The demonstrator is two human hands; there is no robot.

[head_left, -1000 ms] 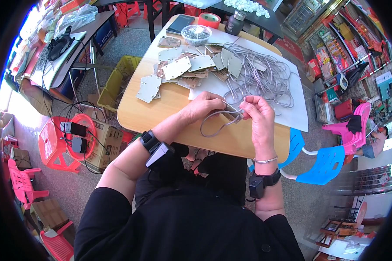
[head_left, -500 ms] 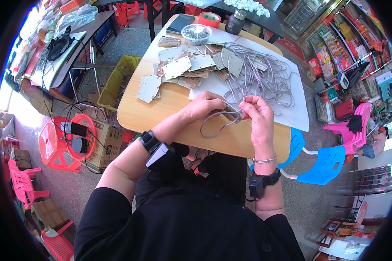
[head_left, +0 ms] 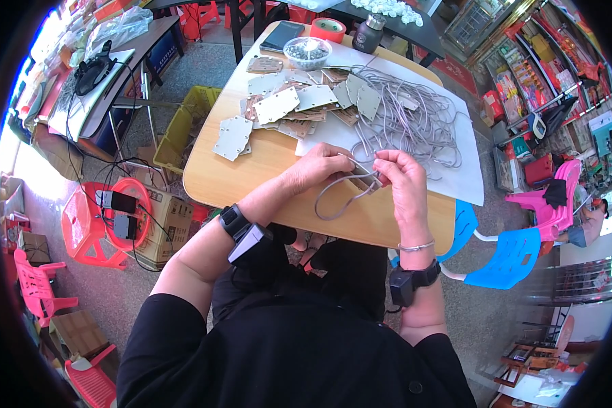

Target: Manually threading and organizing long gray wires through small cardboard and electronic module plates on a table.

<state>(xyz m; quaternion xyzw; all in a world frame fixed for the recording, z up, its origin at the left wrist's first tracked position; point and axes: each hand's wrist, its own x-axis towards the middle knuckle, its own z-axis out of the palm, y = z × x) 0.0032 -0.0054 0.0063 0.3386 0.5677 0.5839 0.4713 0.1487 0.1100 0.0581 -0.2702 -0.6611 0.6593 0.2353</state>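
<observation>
Over the near part of the table, my left hand [head_left: 323, 165] is closed with the thumb pressed against the fingers, on a thin grey cord [head_left: 328, 217]. A slack loop of this cord hangs in front of the hands at the table's near side. To its right, my right hand [head_left: 404, 183] pinches the same cord between thumb and fingertips. A small stretch of cord and perhaps a flat piece lie between the hands; the details are too small to make out. Beyond them lies a pile of flat plates with small holes [head_left: 277, 106], and a tangled heap of grey cords [head_left: 421, 129].
On the wooden table [head_left: 251, 183] are a white sheet [head_left: 466, 180], a clear bowl of small metal parts [head_left: 307, 54], red tape [head_left: 328, 29], a dark bottle [head_left: 369, 34] and a phone [head_left: 282, 37]. A yellow crate [head_left: 177, 136] stands left, a blue chair [head_left: 503, 258] right.
The hands stay nearly in place. The hanging cord loop has shifted slightly, and my right hand's fingers have moved a little at the cord.
</observation>
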